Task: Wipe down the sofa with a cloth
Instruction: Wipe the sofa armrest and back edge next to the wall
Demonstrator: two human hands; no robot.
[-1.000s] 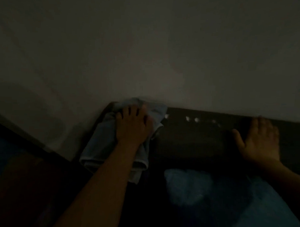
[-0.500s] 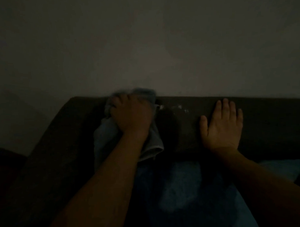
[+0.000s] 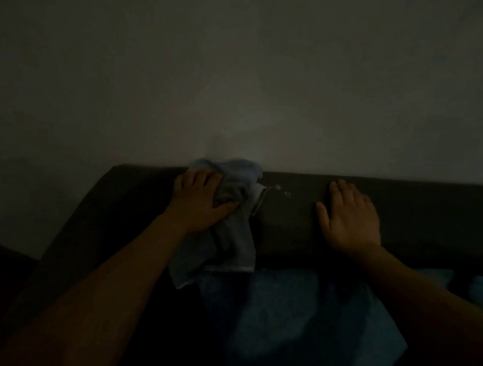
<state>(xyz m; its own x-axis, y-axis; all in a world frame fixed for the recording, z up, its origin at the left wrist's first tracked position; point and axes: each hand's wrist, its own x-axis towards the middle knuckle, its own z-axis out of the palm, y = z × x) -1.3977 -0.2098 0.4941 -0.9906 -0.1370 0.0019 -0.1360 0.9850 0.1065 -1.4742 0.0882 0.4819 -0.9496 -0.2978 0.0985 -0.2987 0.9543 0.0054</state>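
1. Dim room, plain wall (image 3: 238,73) behind, so details are pretty murky.
2. Dark sofa (image 3: 425,214) runs along the wall; something blue (image 3: 298,321) lies on the seat below.
3. Left hand (image 3: 198,203) presses a pale cloth (image 3: 230,242) onto the backrest top, grip closed loosely on a bunch of it, the rest hanging down the front.
4. Right hand (image 3: 348,216) lies flat and spread on the backrest, holding nothing, well apart from the cloth.
5. Looks like mid-wipe along the top edge. A few light specks (image 3: 282,190) sit just right of the cloth, so I'd guess the next stroke needs to sweep right over them.
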